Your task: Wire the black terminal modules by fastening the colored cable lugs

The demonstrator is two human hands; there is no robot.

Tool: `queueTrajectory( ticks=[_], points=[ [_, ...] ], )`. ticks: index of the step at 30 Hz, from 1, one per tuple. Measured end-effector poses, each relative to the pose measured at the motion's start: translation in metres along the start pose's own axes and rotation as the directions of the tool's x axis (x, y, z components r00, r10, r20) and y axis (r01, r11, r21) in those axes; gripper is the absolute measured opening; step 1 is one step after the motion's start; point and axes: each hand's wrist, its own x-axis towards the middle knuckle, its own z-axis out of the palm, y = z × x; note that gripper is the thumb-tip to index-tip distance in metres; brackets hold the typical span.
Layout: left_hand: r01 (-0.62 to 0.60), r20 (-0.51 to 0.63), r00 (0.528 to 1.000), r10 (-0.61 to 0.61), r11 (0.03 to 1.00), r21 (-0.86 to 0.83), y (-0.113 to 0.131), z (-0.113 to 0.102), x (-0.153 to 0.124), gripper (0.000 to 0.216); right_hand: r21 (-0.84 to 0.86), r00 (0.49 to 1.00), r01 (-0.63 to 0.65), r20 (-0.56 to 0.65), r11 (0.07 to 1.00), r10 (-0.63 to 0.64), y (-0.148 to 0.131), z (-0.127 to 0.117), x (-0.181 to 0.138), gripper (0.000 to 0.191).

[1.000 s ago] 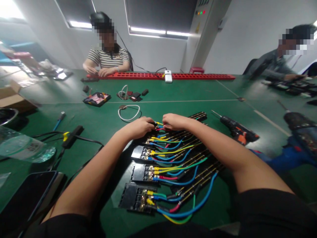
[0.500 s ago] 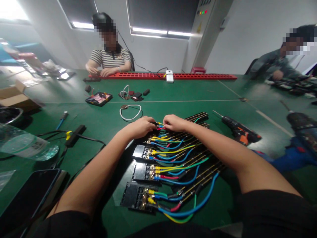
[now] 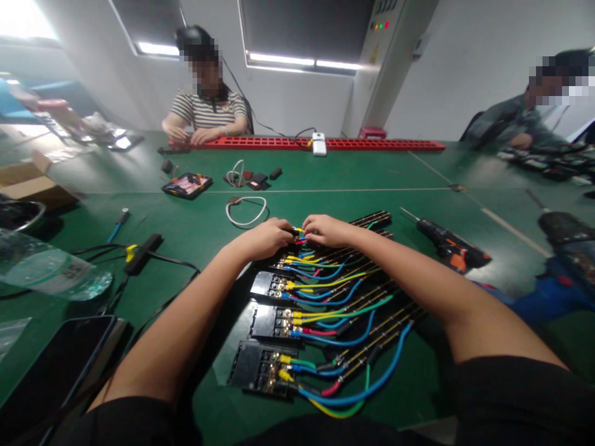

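Observation:
In the head view several black terminal blocks (image 3: 260, 365) lie in a row, with blue, yellow, green and red wires (image 3: 357, 399) running from their screws to long black strips with brass-coloured rods (image 3: 372, 331). At the far end of the row, my left hand (image 3: 272, 238) is closed round the side of the last terminal block, which its fingers mostly cover. Facing it, my right hand (image 3: 325, 230) has its fingertips pinched at the coloured wire ends of that block. Exactly which wire lies between them is partly hidden.
To the right lie a black-and-orange electric screwdriver (image 3: 449, 241) and a blue drill (image 3: 558, 279). Left are a plastic bottle (image 3: 51, 266), a phone (image 3: 56, 378) and a black cable (image 3: 181, 263). A white cable loop (image 3: 246, 210) lies ahead. Two people sit across the table beyond a red slotted rail (image 3: 372, 144).
My right hand's fingers have shifted slightly left, closer to the far terminal block. My left hand keeps its hold there, and the blocks lie as before.

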Motion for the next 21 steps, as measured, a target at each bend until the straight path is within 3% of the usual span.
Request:
queueTrajectory(
  ticks=[9, 14, 21],
  points=[
    [-0.020, -0.031, 0.999, 0.020, 1.000, -0.015, -0.001, 0.000, -0.001, 0.034, -0.123, 0.988, -0.007, 0.153, 0.992, 0.025, -0.007, -0.011, 0.017, 0.024],
    [-0.014, -0.023, 1.000, 0.014, 1.000, -0.009, 0.001, -0.002, -0.001, 0.033, -0.054, 0.970, -0.106, 0.216, 0.993, 0.116, -0.006, -0.016, 0.023, 0.015],
    [-0.020, -0.024, 1.000, 0.019, 1.000, -0.019, 0.001, -0.003, -0.001, 0.033, 0.046, 0.934, -0.252, 0.273, 0.967, 0.230, 0.000, -0.014, 0.032, 0.018]
  ],
)
